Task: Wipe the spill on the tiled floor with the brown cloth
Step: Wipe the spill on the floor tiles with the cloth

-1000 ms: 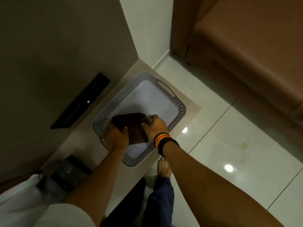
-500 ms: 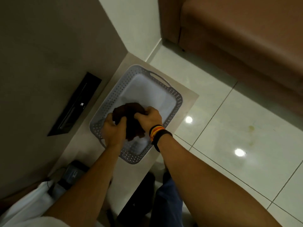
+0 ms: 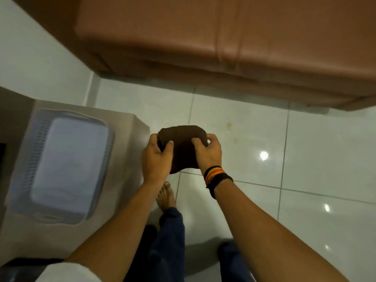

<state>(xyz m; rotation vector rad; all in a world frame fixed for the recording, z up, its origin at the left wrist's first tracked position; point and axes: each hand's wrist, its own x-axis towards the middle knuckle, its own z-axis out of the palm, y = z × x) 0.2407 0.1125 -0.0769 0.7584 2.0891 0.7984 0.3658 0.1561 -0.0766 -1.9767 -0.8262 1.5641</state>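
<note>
Item 1, far left of the brown cloth: a pale grey perforated plastic basket, blurred, resting on a low beige cabinet top; nothing visible inside it.

Item 2, left hand: closed on the cloth's left edge, thumb on top, fingers curled beneath.

Item 3, the landmark: a dark brown folded cloth, held in the air between both hands above the glossy white tiled floor. A bare foot and dark blue trouser leg stand below it.

Item 4, right hand: closed on the cloth's right edge, banded black, orange and yellow wristbands at the wrist.

Item 5, just right of the cloth and slightly beyond it: a faint yellowish spill, a small spot with paler traces trailing towards the person.

Item 6, beyond the cloth: a brown leather-look sofa.

Handling note: the step appears to be carrying the cloth to the spill. Likely best done by crouching, keeping the cloth folded into a firm pad, pressing it flat, and wiping inward from the pale edges so the stain does not spread across the tile joints.
</note>
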